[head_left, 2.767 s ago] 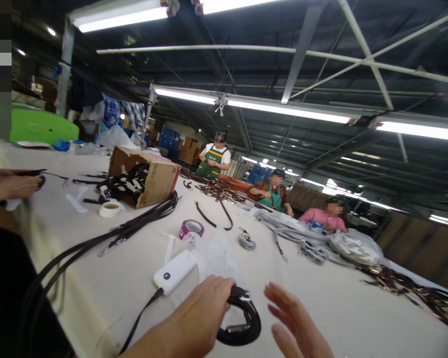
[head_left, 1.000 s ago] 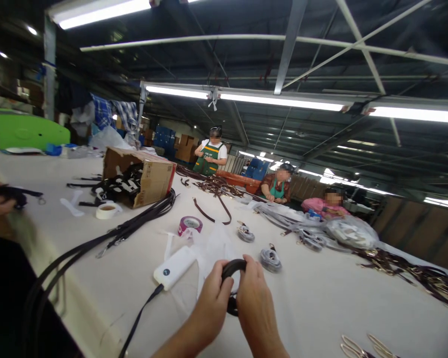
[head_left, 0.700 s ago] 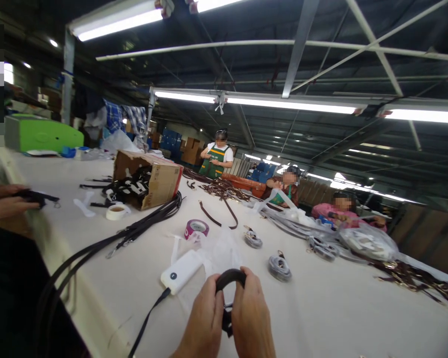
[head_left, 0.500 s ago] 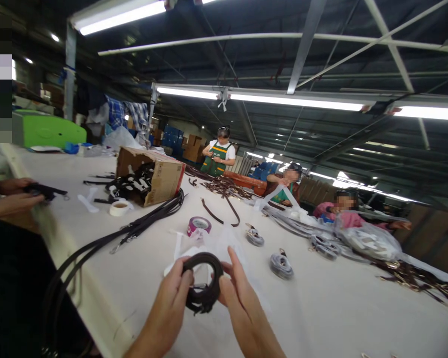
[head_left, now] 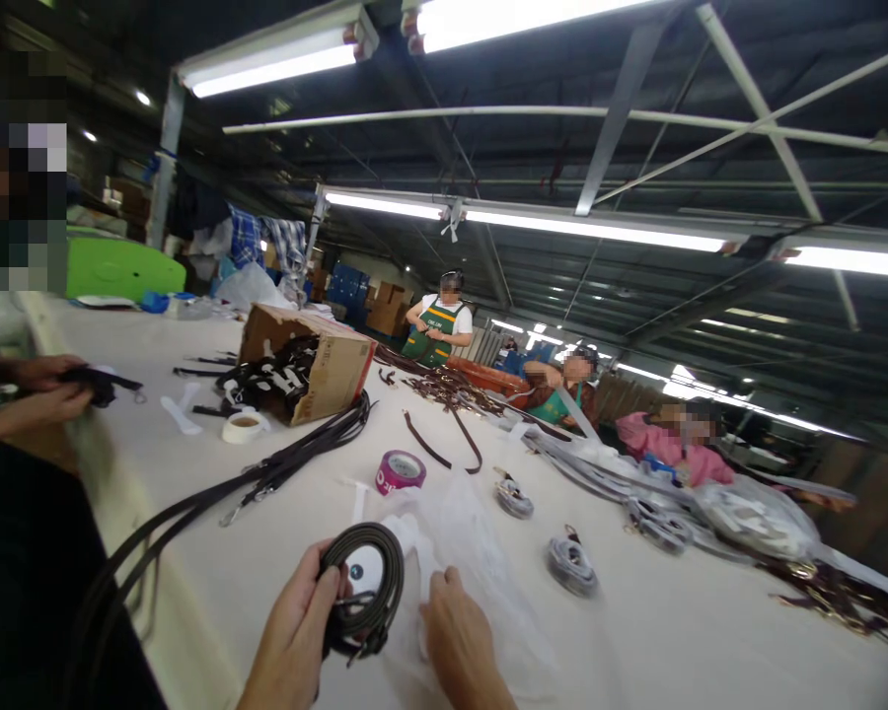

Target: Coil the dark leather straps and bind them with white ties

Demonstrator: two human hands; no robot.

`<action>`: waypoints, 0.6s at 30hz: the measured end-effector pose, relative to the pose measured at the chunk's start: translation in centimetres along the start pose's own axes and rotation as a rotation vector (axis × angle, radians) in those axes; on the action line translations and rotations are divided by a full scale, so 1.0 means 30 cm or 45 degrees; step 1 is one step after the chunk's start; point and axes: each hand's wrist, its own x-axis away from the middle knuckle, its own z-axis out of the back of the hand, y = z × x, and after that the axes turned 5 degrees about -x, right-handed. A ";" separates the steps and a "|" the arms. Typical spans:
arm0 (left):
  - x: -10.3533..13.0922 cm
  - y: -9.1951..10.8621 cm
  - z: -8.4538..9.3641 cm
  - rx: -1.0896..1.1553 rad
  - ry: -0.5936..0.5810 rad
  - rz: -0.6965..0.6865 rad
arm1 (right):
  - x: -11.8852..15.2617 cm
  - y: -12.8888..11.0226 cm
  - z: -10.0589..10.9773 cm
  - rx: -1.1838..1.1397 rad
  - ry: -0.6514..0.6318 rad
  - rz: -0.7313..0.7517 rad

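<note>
A dark coiled strap [head_left: 389,577] with metal clasps at its lower end is gripped on its left side by my left hand [head_left: 300,621]. Through the coil's centre a white piece with a small dark round mark shows. To the right, my right hand [head_left: 459,631] has its fingers bent together on a thin white strip [head_left: 423,572], over a clear plastic bag [head_left: 481,552]. The hand is apart from the coil. A purple tape roll [head_left: 401,471] lies just beyond.
Long black straps [head_left: 266,468] hang over the left table edge. A cardboard box [head_left: 333,375] of dark straps lies behind them. Grey coils [head_left: 571,565] sit right. Another person's hands [head_left: 55,390] hold a dark strap at left; several people work across the table.
My right hand has come off the coil and moved down onto the white strip. My left hand has shifted left and down with the coil, now turned more toward the camera.
</note>
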 end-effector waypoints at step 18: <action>-0.040 0.002 0.027 -0.063 -0.061 -0.019 | -0.096 0.068 0.010 -0.546 0.107 -0.109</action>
